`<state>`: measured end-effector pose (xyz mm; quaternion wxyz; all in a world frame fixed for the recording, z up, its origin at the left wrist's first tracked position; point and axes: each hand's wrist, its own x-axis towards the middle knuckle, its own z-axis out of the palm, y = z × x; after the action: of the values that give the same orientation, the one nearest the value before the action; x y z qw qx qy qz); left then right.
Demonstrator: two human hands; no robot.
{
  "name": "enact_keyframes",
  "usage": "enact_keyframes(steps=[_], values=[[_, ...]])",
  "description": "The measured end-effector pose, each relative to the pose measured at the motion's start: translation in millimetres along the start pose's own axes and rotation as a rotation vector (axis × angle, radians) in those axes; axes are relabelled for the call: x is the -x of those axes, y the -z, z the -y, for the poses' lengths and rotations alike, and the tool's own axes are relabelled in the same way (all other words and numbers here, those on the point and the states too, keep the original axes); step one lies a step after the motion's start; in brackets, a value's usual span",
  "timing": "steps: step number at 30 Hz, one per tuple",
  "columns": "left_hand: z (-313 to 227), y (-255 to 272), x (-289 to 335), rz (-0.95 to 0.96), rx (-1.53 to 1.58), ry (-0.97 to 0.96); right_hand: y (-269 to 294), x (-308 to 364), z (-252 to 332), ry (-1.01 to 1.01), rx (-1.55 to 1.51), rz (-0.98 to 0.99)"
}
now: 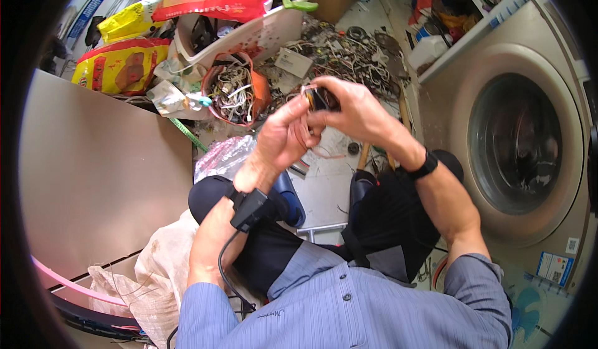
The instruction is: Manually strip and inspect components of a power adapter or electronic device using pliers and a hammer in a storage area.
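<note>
Up in front of me, my two hands meet around a small dark block with a yellowish side [322, 100]; its exact kind cannot be made out. My right hand [360, 109] grips it from the right, thumb below and fingers over the top. At its left side my left hand [281, 138] is closed, thumb against the block and fingers curled. A thin reddish wire [327, 156] trails below the fingers. Behind the hands lies a heap of cut wires and scrap [352, 53] on the floor.
An orange bag of wires [258, 94] stands beyond my left hand, with a white basket [274, 34] behind it. A washing machine [448, 100] is close on the right, a large metal panel [112, 162] on the left. Clear plastic wrap [227, 156] lies near my left knee.
</note>
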<state>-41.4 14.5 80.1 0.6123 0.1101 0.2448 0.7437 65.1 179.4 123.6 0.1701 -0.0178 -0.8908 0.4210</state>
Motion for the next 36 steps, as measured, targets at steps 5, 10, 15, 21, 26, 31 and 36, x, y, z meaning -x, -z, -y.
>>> enact_keyframes(steps=[5, 10, 15, 21, 26, 31, 36], values=[[2, 12, 6, 0.075, 0.041, 0.013, -25, 18, -14, -0.177, -0.292, -0.070], [0, 11, -1, -0.059, -0.024, -0.030, -25, 10, -22, 0.017, -0.129, -0.105], [4, 15, -9, -0.014, 0.005, -0.025, -21, 12, -34, -0.234, -0.529, -0.046], [6, 19, -15, 0.013, 0.115, 0.014, -25, 8, -47, -0.423, -0.771, -0.160], [14, 18, -18, -0.018, 0.111, 0.046, -16, 10, -48, -0.467, -1.032, -0.220], [20, 18, -19, 0.002, 0.109, 0.022, -9, 12, -50, -0.477, -1.048, -0.154], [25, 14, -24, -0.166, -0.152, -0.112, -3, 15, -50, -0.556, -0.886, -0.062]])
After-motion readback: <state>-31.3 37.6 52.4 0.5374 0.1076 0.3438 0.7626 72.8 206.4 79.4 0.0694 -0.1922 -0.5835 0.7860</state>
